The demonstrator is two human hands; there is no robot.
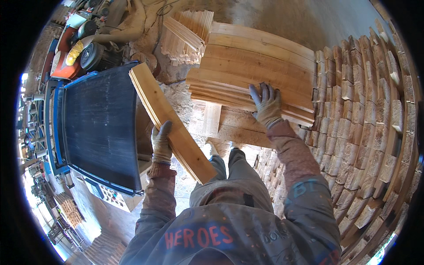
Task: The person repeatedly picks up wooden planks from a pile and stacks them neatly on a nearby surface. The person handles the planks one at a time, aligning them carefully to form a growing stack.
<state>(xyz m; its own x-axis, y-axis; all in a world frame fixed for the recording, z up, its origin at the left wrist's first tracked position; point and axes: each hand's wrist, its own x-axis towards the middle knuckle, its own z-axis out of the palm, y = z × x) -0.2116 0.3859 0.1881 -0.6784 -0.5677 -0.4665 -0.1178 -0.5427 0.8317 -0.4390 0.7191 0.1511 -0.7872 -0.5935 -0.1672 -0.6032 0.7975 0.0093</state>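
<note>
A thin stack of several flat wooden boards (173,123) slants in front of me, its far end near the dark conveyor belt. My left hand (162,140), in a pale glove with grey fingertips, is wrapped round the left edges of these boards. To the right lies a wide pile of planed planks (256,62), with layered near edges. My right hand (267,104), gloved the same way, rests on the pile's near side with its fingers spread. It presses on the top plank and grips nothing that I can see.
On the left stands a machine with a dark belt (101,128) in a blue frame, and a motor (93,56) behind it. A smaller stack of boards (187,37) sits at the far side. Tall rows of stacked timber (353,119) rise on the right. Sawdust covers the floor.
</note>
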